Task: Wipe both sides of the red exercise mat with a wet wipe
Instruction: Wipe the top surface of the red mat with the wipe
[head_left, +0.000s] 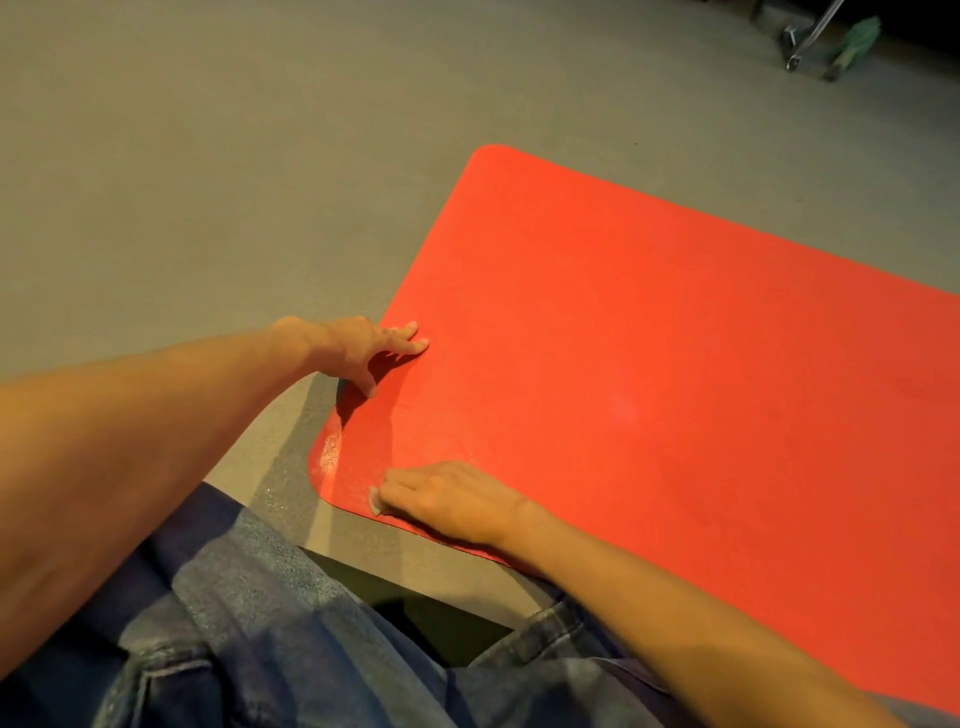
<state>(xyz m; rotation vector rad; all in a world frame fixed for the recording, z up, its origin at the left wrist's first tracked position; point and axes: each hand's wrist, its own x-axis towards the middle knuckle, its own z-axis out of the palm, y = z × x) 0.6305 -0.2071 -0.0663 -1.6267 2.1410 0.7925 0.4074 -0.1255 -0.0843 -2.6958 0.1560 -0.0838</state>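
The red exercise mat (649, 322) lies flat on the grey floor and runs off the right edge of view. My left hand (363, 351) rests on the mat's left edge with fingertips and thumb spread on the surface. My right hand (447, 499) lies flat on the mat by its near corner, pressing a small white wet wipe (374, 501) under the fingers; only a sliver of the wipe shows. A pale damp patch (331, 452) marks the near left corner of the mat.
Grey carpet (208, 182) surrounds the mat on the left and far side. My knees in blue jeans (249, 623) fill the bottom of view. A metal chair leg with a caster (795, 47) and a green object (857, 41) sit far top right.
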